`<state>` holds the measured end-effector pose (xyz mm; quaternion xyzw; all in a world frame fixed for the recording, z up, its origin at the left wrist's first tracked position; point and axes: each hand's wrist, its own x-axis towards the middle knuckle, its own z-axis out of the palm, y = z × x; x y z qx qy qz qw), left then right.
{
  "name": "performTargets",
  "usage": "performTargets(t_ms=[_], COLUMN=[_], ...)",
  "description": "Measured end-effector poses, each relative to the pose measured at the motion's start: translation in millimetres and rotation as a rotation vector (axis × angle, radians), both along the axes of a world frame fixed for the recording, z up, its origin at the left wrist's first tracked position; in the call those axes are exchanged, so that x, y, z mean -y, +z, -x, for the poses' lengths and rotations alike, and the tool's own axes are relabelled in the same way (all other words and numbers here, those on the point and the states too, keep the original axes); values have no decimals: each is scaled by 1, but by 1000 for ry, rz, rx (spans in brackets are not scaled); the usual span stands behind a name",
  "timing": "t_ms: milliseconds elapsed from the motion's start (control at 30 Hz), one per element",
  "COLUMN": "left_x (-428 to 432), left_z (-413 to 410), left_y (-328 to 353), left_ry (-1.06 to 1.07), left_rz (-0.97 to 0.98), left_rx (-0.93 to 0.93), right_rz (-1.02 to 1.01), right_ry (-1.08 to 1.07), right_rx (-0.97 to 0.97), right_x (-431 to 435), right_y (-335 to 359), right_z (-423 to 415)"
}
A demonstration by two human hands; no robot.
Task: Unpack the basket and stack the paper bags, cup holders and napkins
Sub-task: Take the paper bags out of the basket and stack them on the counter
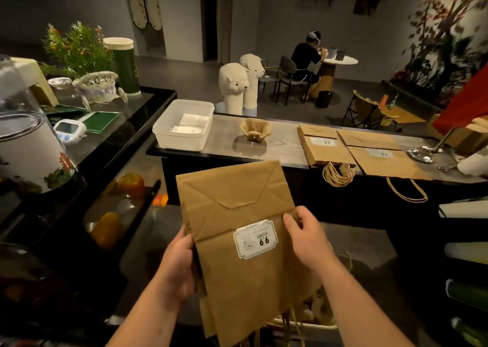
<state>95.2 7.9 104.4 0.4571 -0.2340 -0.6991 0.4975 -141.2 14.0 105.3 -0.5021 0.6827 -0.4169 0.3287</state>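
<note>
One held bag bundle, two bag piles on one counter, one cup holder, one white tub, two alpaca figures, one timer.

One head-worn wide-angle view looks forward and down, close above the left hand and right hand, facing the surface's near edge.

basket mostly behind paper bags, label print blurred
</note>
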Motion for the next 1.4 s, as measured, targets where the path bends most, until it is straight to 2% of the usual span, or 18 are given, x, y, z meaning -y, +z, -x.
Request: performTargets(t_ms=[133, 233, 367, 500, 600, 767, 833, 900, 1000, 1067, 1133, 1167, 1267, 1300, 1400], left_x=[-2, -5, -2, 2, 5, 9, 11, 14, 18, 19, 16, 15, 15, 16, 12], left_z=[10, 14, 17, 17, 12, -2, -16, -34, -59, -66, -65, -63, -58, -56, -51], left_y=[0, -2, -11, -19, -29, -46, -47, -48, -53, -59, -65, -70, -80, -81, -78], left_ry=[-62, -67, 33, 155, 200, 259, 314, 292, 121, -57, -210, -225, -125, -118, -174], left_rz=[-80, -36, 65, 82, 98, 114, 152, 224, 392, 440, 439, 457, 537, 536, 448], left_rx=[-76, -122, 245, 222, 215, 155, 176, 378, 761, 811, 729, 743, 988, 958, 658], right_rz=[1, 19, -11, -124, -257, -78, -54, -44, 72, 135, 143, 146, 162, 164, 115], right_ry=[-40, -118, -162, -63, 17, 129, 201, 250, 333, 398, 425, 418, 388, 372, 279], right_rx=[90, 200, 221, 283, 123, 19, -119, -343, -681, -777, -823, -839, -873, -889, -961], right_x=[-5, -6, -2, -5, -10, -3, 1, 2, 0, -1, -2, -3, -2, -2, -3], right_y=[-16, -17, -18, -18, -23, 5, 16, 23, 26, 24, 16, 12, 6, 5, 1], right_z=[-2, -1, 1, 5, 7, 7, 8, 9, 0, -10, -18, -21, -20, -18, -12])
